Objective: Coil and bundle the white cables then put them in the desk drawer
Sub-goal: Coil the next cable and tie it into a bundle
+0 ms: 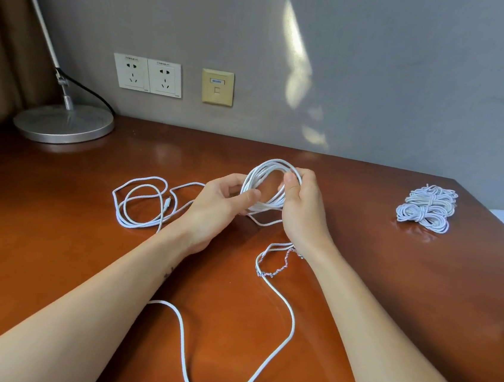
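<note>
A: Item: coil, raised over mid-desk. The left hand and right hand each grasp one side. Risk?
B: Loops may spring apart if either grip eases. The tail, looping to the near edge, may snag.
A: Surface, room?
B: Glossy brown desk; bundles far right; lamp far left; sockets on the grey wall.
</note>
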Action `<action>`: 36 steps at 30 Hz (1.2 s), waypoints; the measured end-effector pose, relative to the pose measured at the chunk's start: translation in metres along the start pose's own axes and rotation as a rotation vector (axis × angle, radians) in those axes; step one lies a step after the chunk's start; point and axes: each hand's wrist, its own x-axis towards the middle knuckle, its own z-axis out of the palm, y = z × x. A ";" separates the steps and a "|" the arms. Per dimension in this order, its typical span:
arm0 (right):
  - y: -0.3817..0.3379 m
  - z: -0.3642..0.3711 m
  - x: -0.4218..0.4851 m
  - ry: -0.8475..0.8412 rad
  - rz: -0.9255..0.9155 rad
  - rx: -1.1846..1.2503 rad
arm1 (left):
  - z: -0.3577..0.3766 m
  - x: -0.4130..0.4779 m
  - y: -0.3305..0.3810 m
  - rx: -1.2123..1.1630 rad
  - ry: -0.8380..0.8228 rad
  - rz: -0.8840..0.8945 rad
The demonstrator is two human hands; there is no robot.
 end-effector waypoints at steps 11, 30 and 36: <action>-0.001 0.004 0.001 -0.019 0.014 0.078 | 0.001 0.005 -0.004 -0.216 0.120 -0.075; 0.002 -0.002 -0.001 0.034 -0.138 0.048 | -0.008 0.008 -0.004 0.278 0.338 0.000; 0.003 -0.004 0.002 0.081 -0.177 -0.010 | -0.013 0.008 -0.005 0.436 0.326 0.044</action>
